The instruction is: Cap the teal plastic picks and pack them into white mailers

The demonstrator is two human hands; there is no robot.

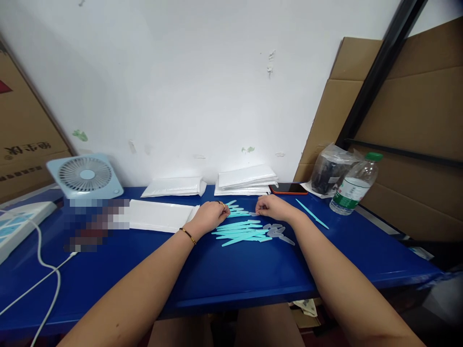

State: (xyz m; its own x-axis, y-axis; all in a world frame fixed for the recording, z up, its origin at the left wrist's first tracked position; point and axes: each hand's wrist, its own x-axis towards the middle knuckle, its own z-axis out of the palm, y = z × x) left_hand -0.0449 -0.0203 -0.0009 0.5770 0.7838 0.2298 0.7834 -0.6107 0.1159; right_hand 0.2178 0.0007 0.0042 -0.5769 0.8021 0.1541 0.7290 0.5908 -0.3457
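Observation:
Several turquoise eyebrow razors (240, 233) lie in a loose pile on the blue table. My left hand (209, 215), with a ring and a bracelet, is closed on the handle end of a razor at the far side of the pile. A translucent cap (252, 213) sits at that razor's other end. The fingertips of my right hand (273, 207) pinch this cap; whether it is fully on the blade is too small to tell. Several loose clear caps (277, 229) rest right of the pile. One single razor (311, 213) lies apart, right of my right hand.
White padded mailers (246, 178) are stacked by the wall, with another stack (171, 187) further left. A white mailer (155, 215) lies beside my left hand. A phone (289, 188), a bottle (352, 188) and a bagged dark object (325, 173) stand right; a fan (87, 176) and cable (54, 267) are left.

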